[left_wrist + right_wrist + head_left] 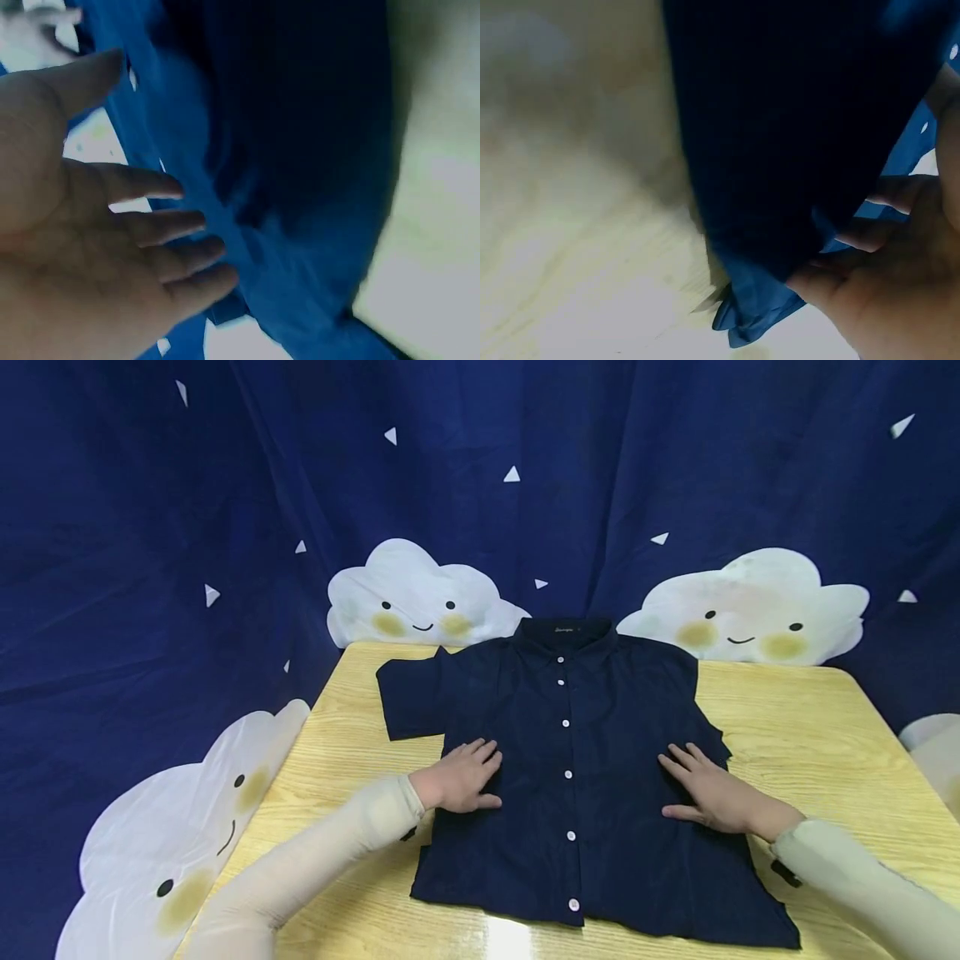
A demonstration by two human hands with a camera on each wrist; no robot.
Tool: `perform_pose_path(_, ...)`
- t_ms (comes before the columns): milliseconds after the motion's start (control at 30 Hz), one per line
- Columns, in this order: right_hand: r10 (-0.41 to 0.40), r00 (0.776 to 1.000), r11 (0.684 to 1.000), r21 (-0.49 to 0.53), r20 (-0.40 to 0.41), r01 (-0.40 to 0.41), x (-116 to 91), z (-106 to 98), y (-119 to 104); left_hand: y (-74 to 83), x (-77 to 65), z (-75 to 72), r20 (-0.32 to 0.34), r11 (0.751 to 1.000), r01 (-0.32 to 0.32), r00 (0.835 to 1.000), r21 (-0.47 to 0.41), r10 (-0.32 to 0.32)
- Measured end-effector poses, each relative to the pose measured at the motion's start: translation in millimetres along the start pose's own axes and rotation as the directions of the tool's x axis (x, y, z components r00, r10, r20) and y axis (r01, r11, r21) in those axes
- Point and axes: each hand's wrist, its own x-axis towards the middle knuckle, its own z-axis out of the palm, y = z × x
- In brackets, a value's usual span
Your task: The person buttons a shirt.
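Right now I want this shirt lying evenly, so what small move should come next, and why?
I'd probably have the right hand feel for a tucked sleeve on its side: none sticks out there, while the opposite sleeve lies spread out on the table. The left hand, lying over the shirt, could steady it.

A navy-blue, short-sleeved fabric shirt (pixel 525 710) with white front buttons (pixel 567 774) lies front-up, its button row between the left fingers (pixel 471 750) and right fingers (pixel 681 758), collar (pixel 540 631) beyond them.

text: none legible | collar label (pixel 567 630) of navy shirt (pixel 611 768): pale lettering, too small to read
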Motion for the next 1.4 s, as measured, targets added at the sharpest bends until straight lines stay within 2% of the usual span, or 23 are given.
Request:
perform_pose_path(67,-0.002,1.000,1.000,0.024,0.007,0.002,-6.9,3.3,-5.2,10.3,-5.7,5.2,0.024,0.998,-0.057,0.998,-0.011,0.057)
perform_pose_path(133,-0.002,1.000,0.998,0.056,0.030,0.000,-12.6,5.6,-9.6,18.2,-8.1,12.3,0.073,0.996,-0.077,0.994,-0.041,0.080)
perform_pose_path(233,0.015,0.996,0.997,0.078,0.087,-0.022,-17.4,7.9,-14.2,25.7,-8.3,22.1,0.169,0.998,-0.049,0.984,-0.036,0.054)
perform_pose_path(367,0.030,0.991,0.998,0.048,0.129,-0.036,-19.2,10.5,-17.9,30.7,-7.3,29.4,0.233,0.998,0.006,0.972,0.061,-0.020)
perform_pose_path(600,0.046,0.990,0.999,-0.014,0.135,-0.044,-22.9,12.8,-20.0,32.9,-9.3,33.5,0.239,0.991,0.061,0.967,0.116,-0.088)
perform_pose_path(900,0.079,0.987,0.994,-0.087,0.137,-0.067,-26.8,10.7,-14.2,33.4,-13.4,30.8,0.234,0.989,0.067,0.968,0.130,-0.096)
perform_pose_path(1133,0.079,0.990,0.995,-0.068,0.116,-0.071,-30.1,12.3,-11.7,31.5,-14.8,34.0,0.232,0.987,0.070,0.967,0.146,-0.103)
perform_pose_path(1400,0.080,0.989,0.996,-0.047,0.128,-0.074,-32.6,16.1,-7.6,30.2,-14.9,36.0,0.240,0.988,0.070,0.966,0.137,-0.101)
